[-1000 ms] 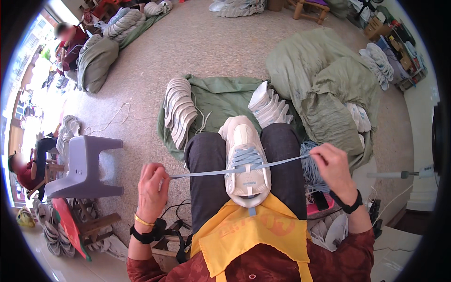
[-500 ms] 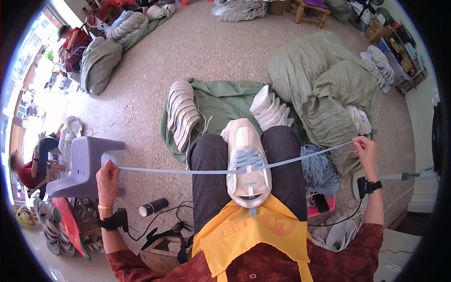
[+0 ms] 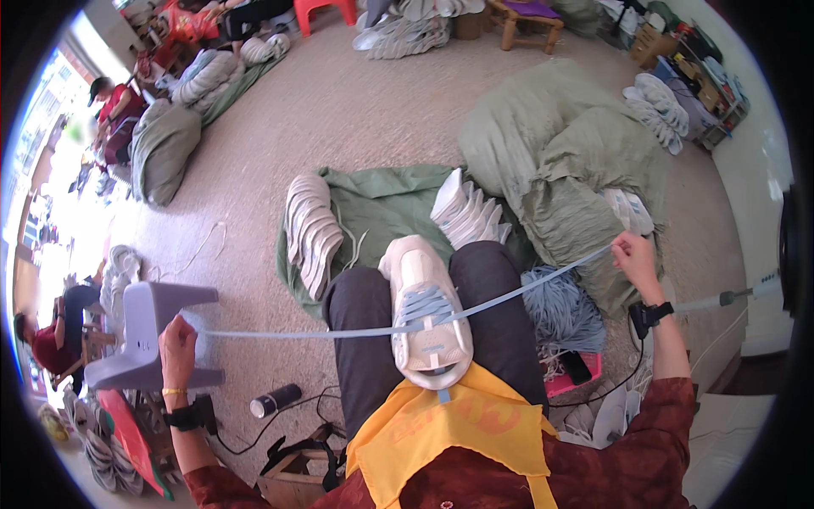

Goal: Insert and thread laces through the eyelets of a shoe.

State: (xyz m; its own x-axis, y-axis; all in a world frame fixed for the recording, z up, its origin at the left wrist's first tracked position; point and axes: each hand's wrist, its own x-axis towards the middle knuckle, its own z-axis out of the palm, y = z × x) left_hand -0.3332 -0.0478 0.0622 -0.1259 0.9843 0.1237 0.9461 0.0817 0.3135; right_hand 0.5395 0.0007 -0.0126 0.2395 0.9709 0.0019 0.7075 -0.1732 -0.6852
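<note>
A white sneaker (image 3: 430, 343) rests on my lap between my thighs, toe pointing away from me. Light blue lacing (image 3: 426, 303) crosses its upper part. One long blue shoelace (image 3: 356, 333) stretches over the shoe from hand to hand, sloping up to the right. My left hand (image 3: 178, 346), closed in a pinch, grips one end beside the purple-grey chair. At the other end, my right hand (image 3: 634, 259) pinches the lace above the green sacking. Whether the lace touches the sneaker is hard to make out.
Stacked white shoe uppers (image 3: 311, 229) lie on a green cloth (image 3: 390, 191) ahead. On the right are a blue lace bundle (image 3: 564, 312), a pink tray (image 3: 593, 371) with a phone and a big green sack (image 3: 551, 127). A purple-grey chair (image 3: 153, 339) stands left; co-workers sit beyond it.
The view has shifted, so the scene sits lower and more to the left. Both hands still hold the lace stretched across the sneaker; its slope is a little steeper.
</note>
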